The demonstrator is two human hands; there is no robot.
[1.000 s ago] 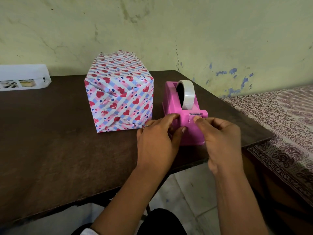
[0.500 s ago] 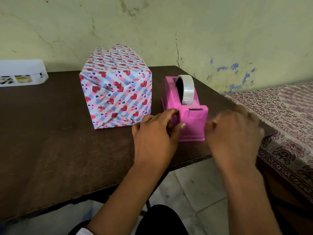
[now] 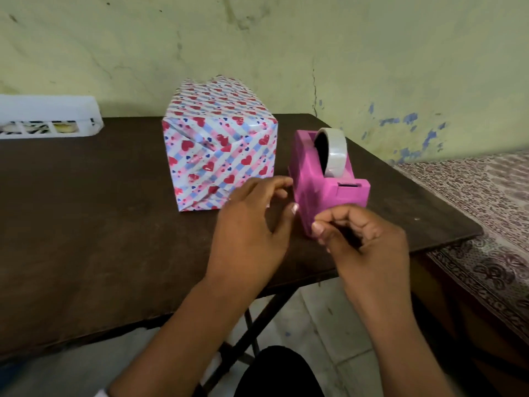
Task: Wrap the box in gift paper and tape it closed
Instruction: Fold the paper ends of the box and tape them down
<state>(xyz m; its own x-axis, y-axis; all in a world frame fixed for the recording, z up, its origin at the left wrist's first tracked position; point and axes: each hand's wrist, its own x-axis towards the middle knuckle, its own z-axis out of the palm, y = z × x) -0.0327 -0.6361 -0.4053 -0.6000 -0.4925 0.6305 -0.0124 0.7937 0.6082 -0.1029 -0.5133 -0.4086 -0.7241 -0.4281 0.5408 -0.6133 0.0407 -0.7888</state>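
Wrapped box (image 3: 219,144) at 11 o'clock, pink tape dispenser (image 3: 320,181) beside; left hand (image 3: 252,222) loosely spread, right hand (image 3: 369,242) curled, its contents unclear.

A dark brown table (image 3: 86,224) carries the wrapped box (image 3: 219,144), pink tape dispenser (image 3: 317,179) and white tray (image 3: 48,116).

On the dark table (image 3: 86,224), the wrapped box (image 3: 219,156) and the pink tape dispenser (image 3: 323,179) stand near each other at twelve o'clock, leaving only a narrow lane between them. The left hand (image 3: 252,222) sits at that lane's mouth; the right hand (image 3: 369,242) fronts the dispenser. From seven to ten o'clock lies bare tabletop, bounded far off by a white tray (image 3: 48,116) against the wall (image 3: 286,47).
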